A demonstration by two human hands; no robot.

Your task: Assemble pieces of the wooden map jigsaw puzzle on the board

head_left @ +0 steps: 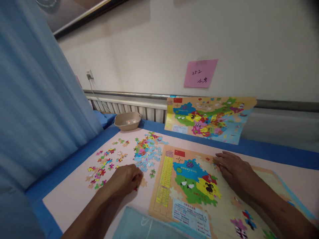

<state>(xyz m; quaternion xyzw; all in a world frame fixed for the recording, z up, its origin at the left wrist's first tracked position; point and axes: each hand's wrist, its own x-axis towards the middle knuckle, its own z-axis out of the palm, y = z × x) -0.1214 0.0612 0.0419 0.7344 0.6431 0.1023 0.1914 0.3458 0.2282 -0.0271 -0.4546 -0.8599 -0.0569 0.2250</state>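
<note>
My left hand (126, 179) rests in a loose fist on the pink sheet, fingers curled; whatever may be inside is hidden. Next to its fingertips lie a peach puzzle piece (144, 182) and a small red one. Several loose pieces spread beyond it, with a cluster of blue pieces (147, 162) close to the board. My right hand (231, 167) lies with fingers stretched over the upper part of the partly filled map puzzle board (156, 199), fingertips near its top border. A joined map section (194, 181) with sheep and a ram fills the board's left half.
A printed reference map (211, 119) leans against the wall behind the board. A beige plastic basin (127, 121) holding a few pieces stands at the back left. A pale blue packet (139, 225) sits at the front edge, and a blue curtain (37, 99) hangs at the left.
</note>
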